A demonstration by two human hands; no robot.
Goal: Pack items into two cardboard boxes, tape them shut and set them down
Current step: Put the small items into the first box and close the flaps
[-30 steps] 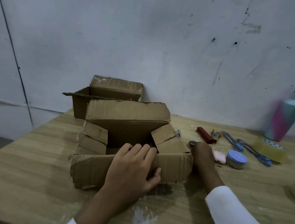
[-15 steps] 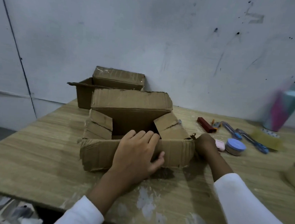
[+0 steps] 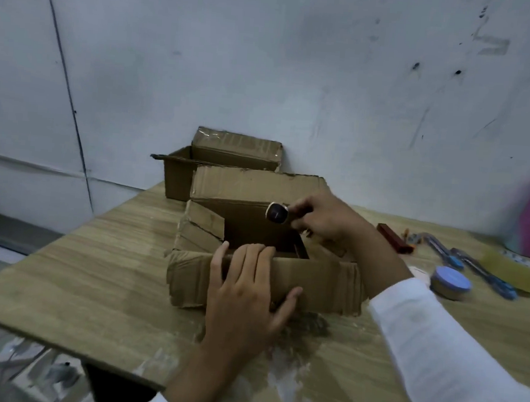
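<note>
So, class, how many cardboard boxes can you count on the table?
2. The near box stands open in front of the person, the left hand on its front flap. The far box stands open behind it against the wall. Others may be hidden.

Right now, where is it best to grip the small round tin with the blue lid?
Probably across the round side wall of the blue-lidded tin, from above. It stands upright with open table around it; the blue pen lies just behind.

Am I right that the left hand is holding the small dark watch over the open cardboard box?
Not quite: the head view shows the right hand holding the small dark watch over the open cardboard box; the left hand rests on its front flap.
</note>
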